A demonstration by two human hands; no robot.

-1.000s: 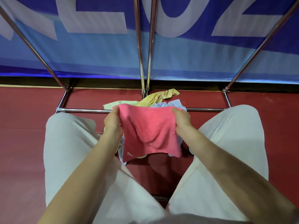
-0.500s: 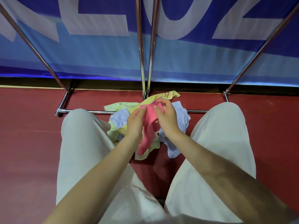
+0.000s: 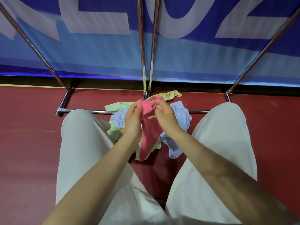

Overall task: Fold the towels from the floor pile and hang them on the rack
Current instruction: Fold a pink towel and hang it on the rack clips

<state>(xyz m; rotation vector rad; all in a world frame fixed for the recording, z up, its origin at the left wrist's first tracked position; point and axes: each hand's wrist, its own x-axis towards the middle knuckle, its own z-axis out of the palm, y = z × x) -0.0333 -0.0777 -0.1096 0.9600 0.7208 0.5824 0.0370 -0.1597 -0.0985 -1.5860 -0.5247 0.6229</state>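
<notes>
You crouched on the red floor [image 3: 32, 151] before a blue banner [image 3: 97, 54]. The chrome rack's base bar [image 3: 90, 110] lay just past your knees. Your left hand [image 3: 132, 120] and right hand [image 3: 164, 114] pinched the pink terry towel [image 3: 146, 137], spread wide a second earlier, now gathered narrow above the yellow and pale-blue towel pile [image 3: 177, 143].

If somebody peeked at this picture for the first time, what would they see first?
Probably the pink towel in the middle, folded narrow and hanging down, with the left hand and right hand holding its top. Under it, a pile of yellow and light blue towels lies on the red floor. Behind stand the shiny rack and a big blue banner.
</notes>
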